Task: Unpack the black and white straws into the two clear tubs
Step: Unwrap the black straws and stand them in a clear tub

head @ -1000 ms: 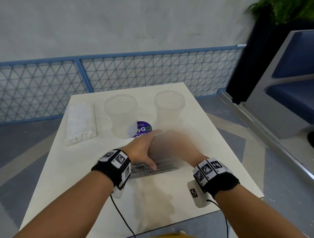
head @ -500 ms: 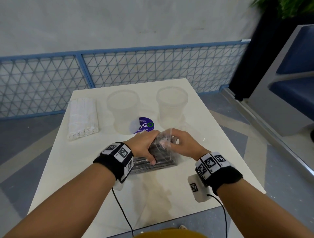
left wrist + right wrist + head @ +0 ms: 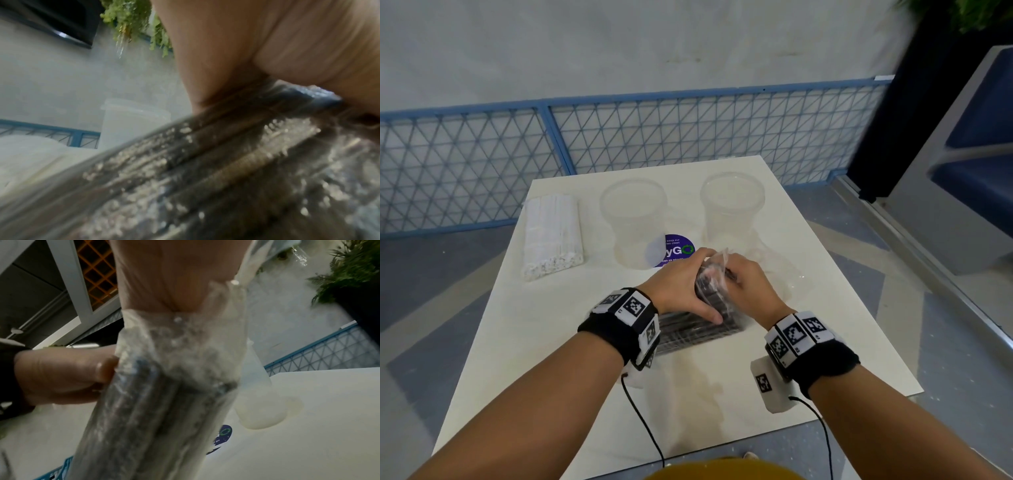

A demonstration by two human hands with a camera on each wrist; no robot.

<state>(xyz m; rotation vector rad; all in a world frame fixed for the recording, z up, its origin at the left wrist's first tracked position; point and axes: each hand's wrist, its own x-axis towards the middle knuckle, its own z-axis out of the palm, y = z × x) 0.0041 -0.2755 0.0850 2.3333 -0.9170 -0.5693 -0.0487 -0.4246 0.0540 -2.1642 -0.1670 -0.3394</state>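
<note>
The pack of black straws (image 3: pixel 702 329) lies in a clear wrapper on the white table (image 3: pixel 808 342), with its far end raised. My left hand (image 3: pixel 688 287) grips the pack from the left, thumb on its near side. My right hand (image 3: pixel 736 277) pinches the crinkled wrapper at the raised end. The right wrist view shows the pack (image 3: pixel 154 402) with my right fingers (image 3: pixel 174 280) on the wrapper top and the left thumb (image 3: pixel 61 373) against its side. The white straws (image 3: pixel 551 233) lie bundled at the far left. Two clear tubs (image 3: pixel 633 219) (image 3: pixel 732 205) stand behind my hands.
A round purple sticker (image 3: pixel 674 250) sits on the table between the tubs. A blue mesh fence (image 3: pixel 688 137) runs behind the table. A grey and blue seat (image 3: pixel 962 171) and a dark planter stand to the right. The table's near edge is close to my forearms.
My right hand came in from a blurred sweep and took hold of the wrapper end. The pack's far end has risen off the table. The left hand keeps its grip.
</note>
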